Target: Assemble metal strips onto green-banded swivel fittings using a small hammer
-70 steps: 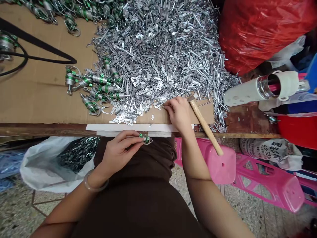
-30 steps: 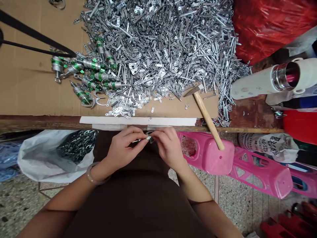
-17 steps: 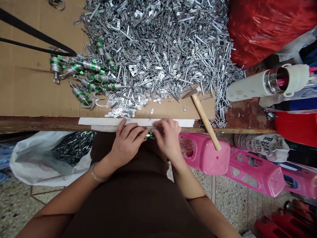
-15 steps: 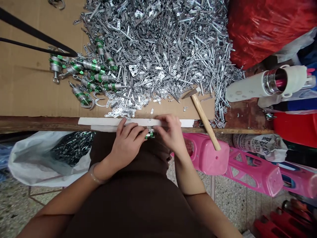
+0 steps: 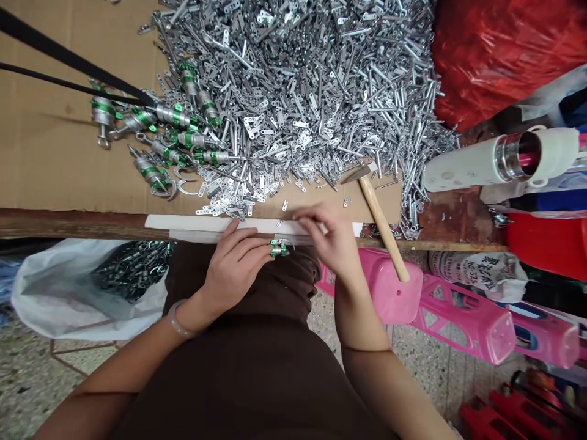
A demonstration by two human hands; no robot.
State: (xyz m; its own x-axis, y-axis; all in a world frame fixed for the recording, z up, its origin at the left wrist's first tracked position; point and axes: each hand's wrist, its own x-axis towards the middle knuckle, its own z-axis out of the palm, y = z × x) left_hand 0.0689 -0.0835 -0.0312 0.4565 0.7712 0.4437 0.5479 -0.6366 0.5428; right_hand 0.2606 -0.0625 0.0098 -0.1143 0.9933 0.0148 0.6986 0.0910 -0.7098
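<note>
My left hand (image 5: 235,267) rests at the table edge, its fingertips pinching a small green-banded metal fitting (image 5: 279,247) at the front of the white strip (image 5: 197,223). My right hand (image 5: 328,237) has come away from that fitting and hangs just above the strip, fingers loosely apart, with nothing visible in them. A wooden-handled hammer (image 5: 378,211) lies close to its right. Beyond both hands spreads a large heap of small metal plates and pins (image 5: 298,104). Finished green-banded fittings (image 5: 169,140) lie at the heap's left side on brown cardboard (image 5: 68,165).
A black cord (image 5: 73,76) crosses the cardboard at upper left. Below the table edge, a white bag (image 5: 59,299) holds dark fittings, and a pink plastic stool (image 5: 389,293) stands at right. A red bag (image 5: 499,55), a white flask (image 5: 486,162) and a red basin (image 5: 550,241) crowd the right.
My right hand has let go of the fitting and moved up and to the right, over the white strip. My left hand still pinches the fitting at the table edge.
</note>
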